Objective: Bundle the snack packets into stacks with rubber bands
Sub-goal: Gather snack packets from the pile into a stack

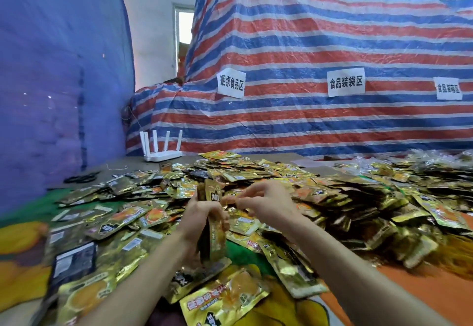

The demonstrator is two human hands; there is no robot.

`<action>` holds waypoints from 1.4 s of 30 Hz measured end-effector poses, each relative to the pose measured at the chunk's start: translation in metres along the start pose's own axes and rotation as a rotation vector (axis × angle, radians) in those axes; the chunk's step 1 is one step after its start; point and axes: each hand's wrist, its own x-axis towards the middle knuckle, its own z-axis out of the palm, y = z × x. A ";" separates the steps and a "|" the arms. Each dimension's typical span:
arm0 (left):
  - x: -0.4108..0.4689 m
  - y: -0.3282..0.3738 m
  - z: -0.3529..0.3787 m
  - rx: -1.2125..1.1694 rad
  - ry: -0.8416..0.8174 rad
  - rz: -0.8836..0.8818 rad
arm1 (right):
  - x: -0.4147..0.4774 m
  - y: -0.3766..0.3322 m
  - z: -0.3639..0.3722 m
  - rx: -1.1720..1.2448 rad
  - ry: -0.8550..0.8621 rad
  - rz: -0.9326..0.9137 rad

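**Band may slip before it bites**

The left hand (202,213) is clenched round a thin upright stack of gold snack packets (213,236), held just above the pile. Beside the stack's top, the right hand (268,202) pinches what looks like a pale rubber band (231,200) (too thin to be sure). If the band springs off, or the slick foil fans out in that grip, packets would likely drop back into the loose heap (332,197) spread beneath.

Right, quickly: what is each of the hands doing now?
Left hand: closed, holding an upright stack of packets.
Right hand: pinching beside the stack; on what, cannot be told.
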 end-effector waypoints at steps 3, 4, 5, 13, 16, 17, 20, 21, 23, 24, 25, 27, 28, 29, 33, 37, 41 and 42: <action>0.004 0.000 -0.007 -0.008 -0.008 -0.104 | 0.009 0.009 0.018 0.159 0.069 0.000; 0.007 -0.001 -0.009 0.013 0.004 -0.125 | 0.010 0.016 0.023 0.183 0.081 -0.002; 0.010 -0.003 -0.011 0.041 0.033 -0.138 | 0.010 0.022 0.027 0.182 0.083 -0.011; 0.016 -0.008 -0.016 0.091 0.055 -0.181 | 0.010 0.041 0.030 0.013 -0.002 -0.082; 0.013 -0.007 -0.017 -0.080 -0.107 -0.263 | 0.010 0.043 0.024 -0.021 0.000 -0.064; 0.012 -0.006 -0.017 -0.176 -0.173 -0.288 | 0.010 0.043 0.021 -0.025 -0.018 -0.048; 0.008 -0.004 -0.015 -0.408 -0.320 -0.310 | 0.009 0.043 0.013 0.089 -0.150 0.020; 0.007 -0.003 -0.015 -0.448 -0.348 -0.297 | 0.009 0.041 0.010 0.234 -0.206 0.036; 0.007 0.000 -0.016 -0.526 -0.375 -0.254 | 0.009 0.036 0.004 0.612 -0.276 0.065; 0.007 0.001 -0.017 -0.563 -0.375 -0.230 | 0.009 0.033 0.001 0.799 -0.297 0.085; 0.008 0.002 -0.018 -0.591 -0.374 -0.212 | 0.008 0.031 -0.002 0.954 -0.321 0.097; 0.008 0.004 -0.020 -0.603 -0.396 -0.221 | 0.005 0.026 -0.004 1.164 -0.371 0.088; 0.007 0.004 -0.020 -0.590 -0.420 -0.240 | 0.004 0.024 -0.004 1.242 -0.381 0.079; 0.006 0.004 -0.019 -0.573 -0.447 -0.253 | 0.003 0.023 -0.005 1.316 -0.370 0.076; 0.008 0.002 -0.018 -0.589 -0.506 -0.230 | 0.003 0.022 -0.008 1.459 -0.317 0.070; 0.008 0.001 -0.019 -0.527 -0.433 -0.325 | 0.004 0.023 -0.002 1.140 -0.313 0.044; 0.013 -0.002 -0.018 -0.388 0.004 -0.248 | 0.002 0.027 0.009 0.849 -0.167 0.009; 0.016 -0.003 -0.019 -0.369 0.162 -0.191 | 0.001 0.028 0.013 0.783 -0.130 0.010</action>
